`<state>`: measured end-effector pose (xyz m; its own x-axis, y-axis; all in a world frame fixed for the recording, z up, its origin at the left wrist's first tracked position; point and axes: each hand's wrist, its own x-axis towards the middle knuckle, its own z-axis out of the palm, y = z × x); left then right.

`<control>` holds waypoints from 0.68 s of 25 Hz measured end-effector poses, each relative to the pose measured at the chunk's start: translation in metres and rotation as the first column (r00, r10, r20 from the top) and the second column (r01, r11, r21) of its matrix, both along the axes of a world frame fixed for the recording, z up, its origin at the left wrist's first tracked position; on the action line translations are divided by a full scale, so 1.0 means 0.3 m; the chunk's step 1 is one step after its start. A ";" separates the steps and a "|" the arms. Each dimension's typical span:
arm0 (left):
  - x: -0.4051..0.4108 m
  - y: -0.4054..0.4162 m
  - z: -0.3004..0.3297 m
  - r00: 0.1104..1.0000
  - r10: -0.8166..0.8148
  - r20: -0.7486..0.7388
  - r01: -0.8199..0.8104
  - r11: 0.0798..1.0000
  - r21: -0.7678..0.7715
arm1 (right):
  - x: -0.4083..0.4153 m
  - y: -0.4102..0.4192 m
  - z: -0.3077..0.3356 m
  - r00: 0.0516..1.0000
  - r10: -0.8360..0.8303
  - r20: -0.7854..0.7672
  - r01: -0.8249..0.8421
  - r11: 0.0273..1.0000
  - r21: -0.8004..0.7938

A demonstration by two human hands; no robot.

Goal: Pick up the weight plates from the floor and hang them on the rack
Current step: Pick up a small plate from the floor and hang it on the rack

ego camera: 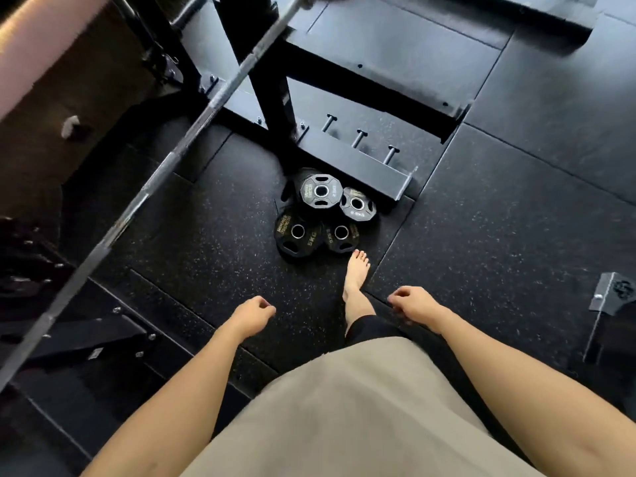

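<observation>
Standing barefoot, I look down at four small weight plates (321, 215) overlapping on the rubber floor (206, 215) beneath the rack's three bare pegs (358, 138), my left hand (253, 313) and right hand (411, 302) loosely curled, holding nothing.

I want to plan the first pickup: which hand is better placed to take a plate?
Probably the right hand: the black octagonal weight plates lie ahead nearer its side than the left hand. Both hold nothing.
</observation>
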<state>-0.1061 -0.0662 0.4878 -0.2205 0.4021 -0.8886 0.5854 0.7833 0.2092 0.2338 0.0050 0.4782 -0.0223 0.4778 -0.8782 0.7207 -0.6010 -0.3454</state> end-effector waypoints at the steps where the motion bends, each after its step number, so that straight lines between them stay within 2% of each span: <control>1: 0.000 0.063 -0.018 1.000 0.023 -0.006 -0.024 0.999 -0.033 | -0.009 0.094 -0.021 1.000 0.007 0.009 -0.007 0.999 -0.037; 4: 0.013 0.227 -0.084 0.998 0.054 0.012 -0.053 0.993 -0.106 | -0.046 0.336 -0.085 0.999 0.044 0.012 -0.042 0.992 -0.115; 8: -0.010 0.525 -0.309 0.996 0.090 0.009 -0.088 0.990 -0.114 | -0.130 0.680 -0.299 0.999 0.034 0.021 -0.031 0.991 -0.133; 11: -0.047 0.722 -0.570 0.993 0.116 0.014 -0.115 0.989 -0.089 | -0.202 0.894 -0.545 0.998 -0.056 0.010 0.057 0.992 -0.111; 15: -0.069 0.929 -0.980 0.962 0.271 0.029 -0.268 0.960 -0.076 | -0.324 1.154 -0.904 0.992 -0.123 -0.001 0.122 0.991 -0.051; 17: -0.054 1.011 -1.176 0.920 0.387 0.064 -0.382 0.921 -0.072 | -0.387 1.271 -1.118 0.992 -0.130 -0.004 0.130 0.991 -0.019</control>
<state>-0.1224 0.2372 0.1351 -0.2797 0.2479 -0.9275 0.2211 0.9568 0.1890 0.1177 0.3861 0.1428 0.0348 0.4605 -0.8870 0.6345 -0.6959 -0.3364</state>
